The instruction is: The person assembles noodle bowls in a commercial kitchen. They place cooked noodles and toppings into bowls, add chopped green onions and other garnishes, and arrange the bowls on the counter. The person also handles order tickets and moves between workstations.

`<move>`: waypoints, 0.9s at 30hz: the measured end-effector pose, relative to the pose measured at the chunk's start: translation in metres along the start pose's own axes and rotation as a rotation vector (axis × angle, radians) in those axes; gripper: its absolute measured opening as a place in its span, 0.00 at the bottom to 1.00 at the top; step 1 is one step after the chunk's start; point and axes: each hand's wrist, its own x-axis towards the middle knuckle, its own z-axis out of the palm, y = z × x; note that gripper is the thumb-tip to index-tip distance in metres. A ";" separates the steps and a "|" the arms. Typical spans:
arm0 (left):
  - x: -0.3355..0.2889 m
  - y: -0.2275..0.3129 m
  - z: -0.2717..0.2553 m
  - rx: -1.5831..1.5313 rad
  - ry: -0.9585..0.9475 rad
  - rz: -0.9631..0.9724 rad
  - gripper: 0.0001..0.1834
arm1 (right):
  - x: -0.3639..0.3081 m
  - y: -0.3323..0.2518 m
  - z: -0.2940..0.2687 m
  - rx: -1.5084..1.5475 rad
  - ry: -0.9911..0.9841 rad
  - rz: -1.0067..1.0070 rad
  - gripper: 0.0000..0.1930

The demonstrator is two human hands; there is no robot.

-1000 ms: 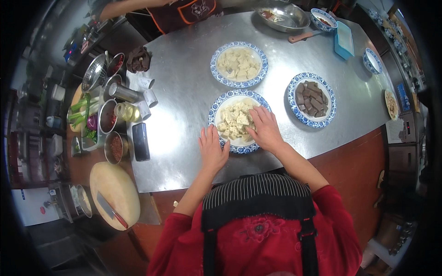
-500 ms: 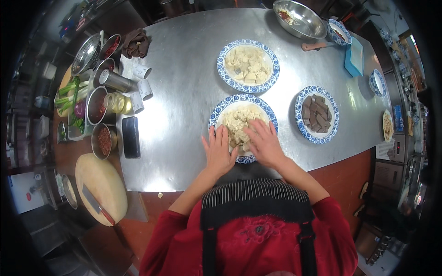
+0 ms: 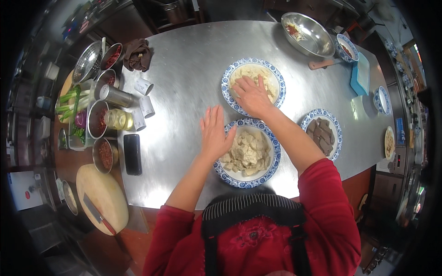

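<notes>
Pale tofu-like chunks (image 3: 249, 154) are heaped in the near blue-and-white plate (image 3: 248, 185), with crumbly bits on top. At its left rim hovers my left hand (image 3: 214, 134), palm down, fingers stretched out and thumb apart, holding nothing. My right hand (image 3: 253, 97) reaches over the far blue-and-white plate (image 3: 281, 87), its fingers spread across the pale pieces (image 3: 251, 70) there. Whether a piece is under its fingertips is hidden. Partly behind my right forearm, a third patterned plate (image 3: 340, 138) holds dark brown slabs (image 3: 321, 135).
Steel bowls of red seasonings (image 3: 105, 154), an oil jar (image 3: 119, 119), white-labelled containers (image 3: 146, 106) and a phone (image 3: 132, 154) line the left. A knife (image 3: 99, 214) lies on a round board (image 3: 113, 198). A steel basin (image 3: 317, 41) and blue box (image 3: 360, 76) stand far right.
My right hand has moved from the near plate to the far plate. My left hand has drawn off the chunks to the near plate's left rim. The whole view has shifted slightly.
</notes>
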 end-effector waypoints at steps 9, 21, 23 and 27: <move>0.128 -0.010 0.046 0.144 -0.126 -0.024 0.34 | -0.018 0.052 -0.010 -0.036 -0.038 0.042 0.21; 0.143 0.007 0.077 -0.008 -0.047 -0.028 0.33 | 0.015 0.116 -0.001 0.105 0.055 0.341 0.20; 0.152 0.001 0.076 0.048 -0.019 -0.022 0.33 | 0.024 0.111 0.006 0.087 0.040 0.269 0.20; 0.161 0.007 0.081 -0.017 -0.098 0.038 0.32 | 0.023 0.108 0.014 0.022 -0.017 0.195 0.20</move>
